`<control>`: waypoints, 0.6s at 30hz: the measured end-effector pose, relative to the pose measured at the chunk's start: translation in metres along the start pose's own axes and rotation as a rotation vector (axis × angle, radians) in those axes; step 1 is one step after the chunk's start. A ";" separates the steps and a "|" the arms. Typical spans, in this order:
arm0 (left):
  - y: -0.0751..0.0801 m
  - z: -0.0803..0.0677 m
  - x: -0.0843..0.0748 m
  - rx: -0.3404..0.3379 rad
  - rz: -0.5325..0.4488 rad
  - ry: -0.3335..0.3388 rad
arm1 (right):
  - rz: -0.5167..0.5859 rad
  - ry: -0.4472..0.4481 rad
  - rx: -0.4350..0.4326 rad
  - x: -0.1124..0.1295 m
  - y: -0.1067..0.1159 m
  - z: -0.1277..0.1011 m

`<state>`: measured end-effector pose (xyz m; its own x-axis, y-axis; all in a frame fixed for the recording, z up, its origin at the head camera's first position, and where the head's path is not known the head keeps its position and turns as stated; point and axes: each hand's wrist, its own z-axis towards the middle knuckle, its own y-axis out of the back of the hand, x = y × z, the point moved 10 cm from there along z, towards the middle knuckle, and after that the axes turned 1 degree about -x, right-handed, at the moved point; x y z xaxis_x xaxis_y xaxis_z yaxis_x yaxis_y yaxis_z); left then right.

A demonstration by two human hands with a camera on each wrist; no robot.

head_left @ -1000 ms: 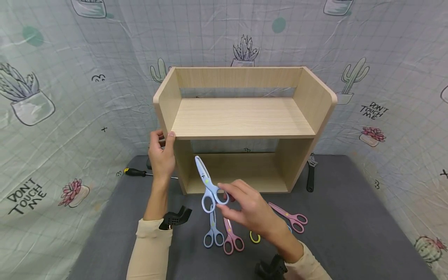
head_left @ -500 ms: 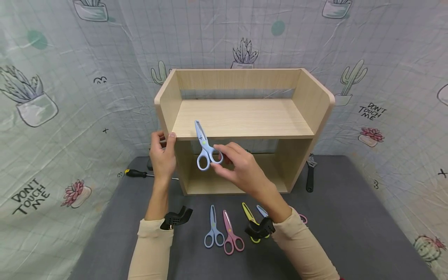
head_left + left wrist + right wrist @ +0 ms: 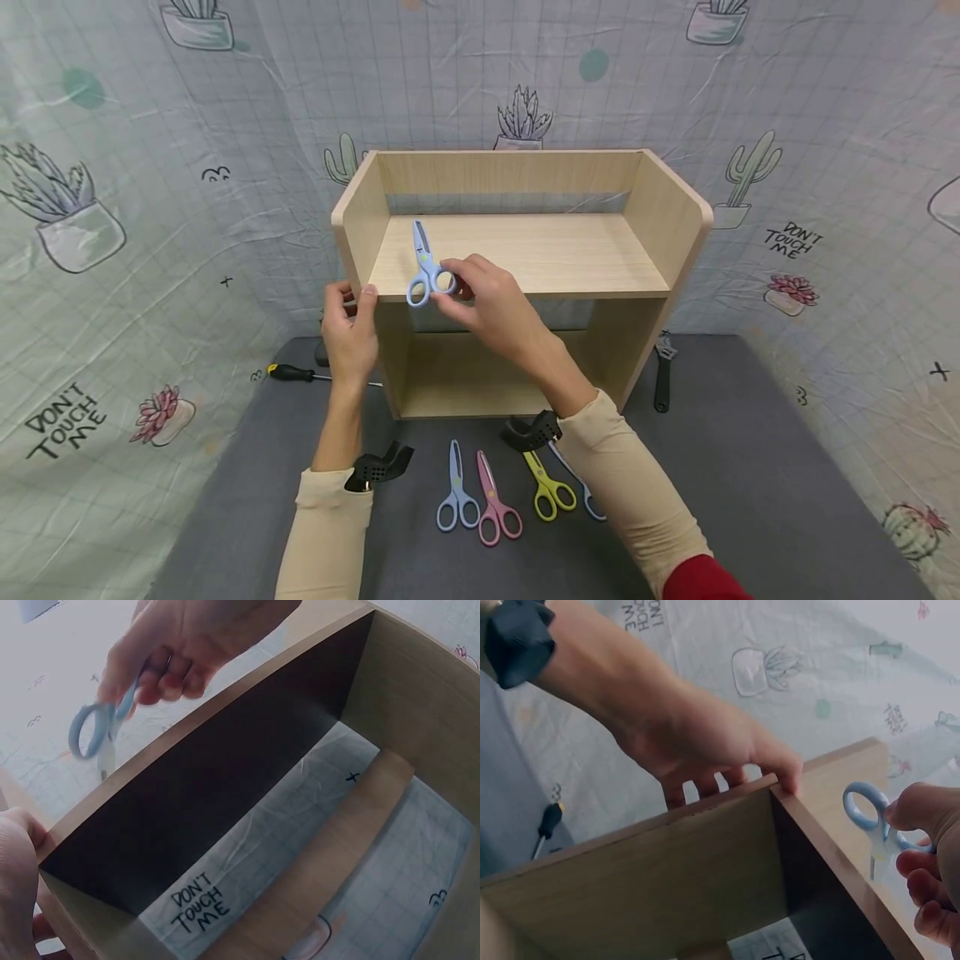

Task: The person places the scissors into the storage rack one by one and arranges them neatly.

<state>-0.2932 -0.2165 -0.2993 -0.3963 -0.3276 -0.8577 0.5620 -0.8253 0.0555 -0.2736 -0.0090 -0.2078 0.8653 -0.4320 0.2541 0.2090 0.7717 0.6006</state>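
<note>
The small light-blue plastic scissors [image 3: 424, 265] are held at the front left of the upper board of the pale wooden two-tier shelf [image 3: 525, 250], blades closed and pointed toward the back panel. The right hand [image 3: 480, 300] is reached up and forward, wrist slightly bent, its fingers [image 3: 450, 268] pinched around one of the handle loops — the sensible spot, since the piece looks light, stiff and a little slick along the blades. The left hand [image 3: 348, 329] is clamped on the shelf's front left edge, thumb on the front edge and fingers wrapped round the side panel. Four more scissors are laid out on the grey desk [image 3: 750, 467] below — blue [image 3: 457, 496], pink [image 3: 495, 504], yellow-green [image 3: 547, 490] and another blue pair [image 3: 581, 492].
</note>
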 end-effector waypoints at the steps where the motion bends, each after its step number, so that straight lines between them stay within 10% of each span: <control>1: 0.000 0.000 0.000 0.000 0.000 -0.001 | -0.003 -0.007 0.007 -0.002 -0.002 0.004; 18: -0.003 -0.001 0.001 0.021 0.010 0.012 | -0.065 -0.279 0.304 -0.033 -0.047 0.035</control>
<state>-0.2946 -0.2139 -0.3006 -0.3825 -0.3304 -0.8629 0.5504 -0.8315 0.0744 -0.3276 -0.0468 -0.2179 0.6893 -0.6175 0.3790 0.0792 0.5841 0.8078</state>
